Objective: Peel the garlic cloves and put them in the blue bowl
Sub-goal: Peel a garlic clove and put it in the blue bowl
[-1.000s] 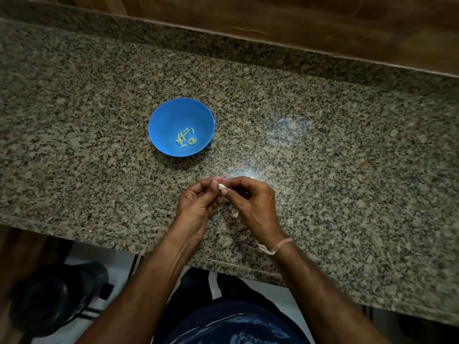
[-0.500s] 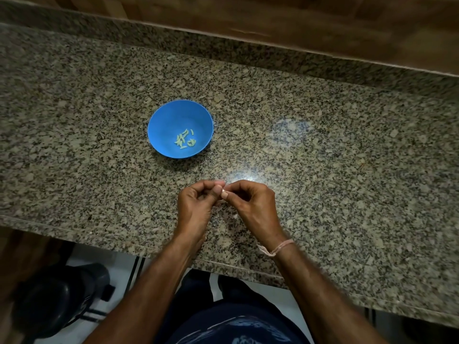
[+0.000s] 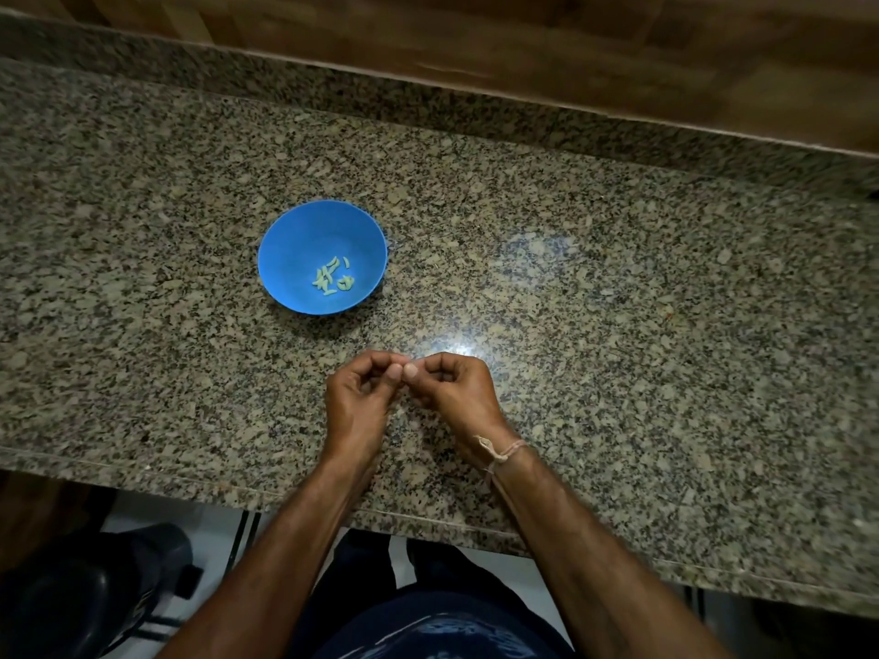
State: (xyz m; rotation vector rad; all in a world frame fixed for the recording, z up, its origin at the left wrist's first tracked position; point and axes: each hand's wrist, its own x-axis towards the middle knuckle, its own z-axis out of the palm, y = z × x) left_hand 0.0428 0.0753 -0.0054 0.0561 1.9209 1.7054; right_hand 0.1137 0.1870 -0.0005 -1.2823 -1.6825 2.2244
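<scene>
At the near left, low down and below the near edge of the speckled granite counter (image 3: 104,325): a dark rounded object (image 3: 90,596) on the floor, too dim to name. Along the far side of the counter, from the left edge to the right edge, a brown wooden wall (image 3: 523,40). Left of centre on the stone, standing upright and well apart from both hands: the blue bowl (image 3: 295,240). Inside, on the bottom and toward the near right part of the wall, a small heap of peeled garlic cloves (image 3: 333,278), pale yellow-green, touching one another. Further right and nearer, above the counter and not far from its near edge: the left hand (image 3: 356,401), fingers curled inward, tips of thumb and forefinger closed together as in a pinch. Just beside, tip against tip with it: the right hand (image 3: 459,397), curled narrow in the same way. Meeting point of the tips covered by the thumbs; cannot tell whether pinching a clove, a piece of skin or nothing. Just beyond the knuckles, on the far side, a bright patch of reflected light (image 3: 452,347) on the stone. Round the right wrist, a thin pale thread bracelet (image 3: 504,450) with a knot. At the bottom, between the two forearms, dark blue clothing (image 3: 437,630).
</scene>
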